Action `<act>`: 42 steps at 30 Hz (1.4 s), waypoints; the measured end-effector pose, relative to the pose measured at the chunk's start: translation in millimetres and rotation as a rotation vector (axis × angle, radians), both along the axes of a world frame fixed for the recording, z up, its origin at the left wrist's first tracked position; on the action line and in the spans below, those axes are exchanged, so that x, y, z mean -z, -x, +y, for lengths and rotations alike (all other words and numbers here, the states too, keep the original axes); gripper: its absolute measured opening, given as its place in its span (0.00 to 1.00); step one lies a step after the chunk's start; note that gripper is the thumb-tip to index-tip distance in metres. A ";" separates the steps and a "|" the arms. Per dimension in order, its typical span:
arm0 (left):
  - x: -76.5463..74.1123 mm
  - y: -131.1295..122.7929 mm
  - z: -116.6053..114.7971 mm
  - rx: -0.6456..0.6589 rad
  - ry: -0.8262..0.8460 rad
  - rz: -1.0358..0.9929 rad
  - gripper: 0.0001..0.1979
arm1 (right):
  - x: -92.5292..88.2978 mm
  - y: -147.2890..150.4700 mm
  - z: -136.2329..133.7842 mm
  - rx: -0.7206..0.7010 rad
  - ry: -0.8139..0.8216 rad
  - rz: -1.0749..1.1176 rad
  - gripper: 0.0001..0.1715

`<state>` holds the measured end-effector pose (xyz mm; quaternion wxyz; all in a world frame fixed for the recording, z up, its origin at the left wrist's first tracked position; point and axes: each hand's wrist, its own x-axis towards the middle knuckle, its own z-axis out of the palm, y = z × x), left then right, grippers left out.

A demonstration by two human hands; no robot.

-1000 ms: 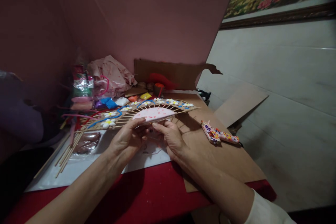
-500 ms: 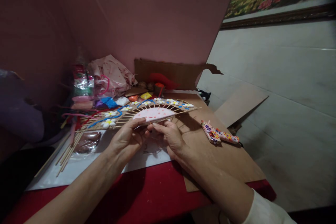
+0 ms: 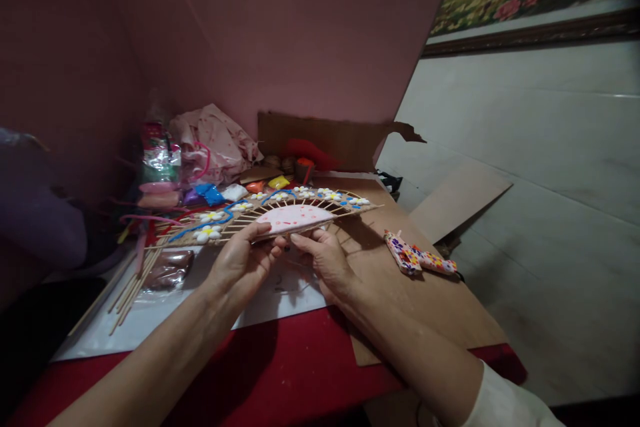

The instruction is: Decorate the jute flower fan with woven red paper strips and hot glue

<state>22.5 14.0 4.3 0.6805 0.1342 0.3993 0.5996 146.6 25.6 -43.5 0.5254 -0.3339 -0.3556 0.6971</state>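
A fan-shaped craft piece of thin sticks is held up above the table. Its pink half-round centre has small red marks, and white flowers with yellow middles and blue lines run along the outer arc. My left hand grips its lower edge left of centre, thumb on top and fingers beneath. Close beside it, my right hand pinches the same edge near the middle. Some fingertips of both hands are hidden under the piece.
Loose sticks and a brown packet lie on white sheeting at the left. Behind are coloured clay packets and pink cloth. A flowered pouch rests on brown board at the right.
My left hand has shifted slightly left along the edge of the fan-shaped piece. My right hand and the piece have barely moved.
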 end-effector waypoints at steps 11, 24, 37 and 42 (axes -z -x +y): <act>3.1 3.0 2.3 0.019 0.013 -0.033 0.08 | 1.3 -2.8 2.5 0.020 0.017 -0.029 0.14; 3.3 2.7 4.0 0.043 0.005 -0.029 0.09 | 4.4 -3.7 3.8 0.016 0.007 -0.012 0.15; 3.3 4.0 3.7 0.047 0.012 -0.016 0.07 | 2.8 -4.7 3.9 -0.009 -0.002 -0.020 0.14; 2.5 2.1 3.9 0.035 0.019 -0.014 0.07 | 2.4 -4.7 3.2 -0.002 -0.003 -0.022 0.14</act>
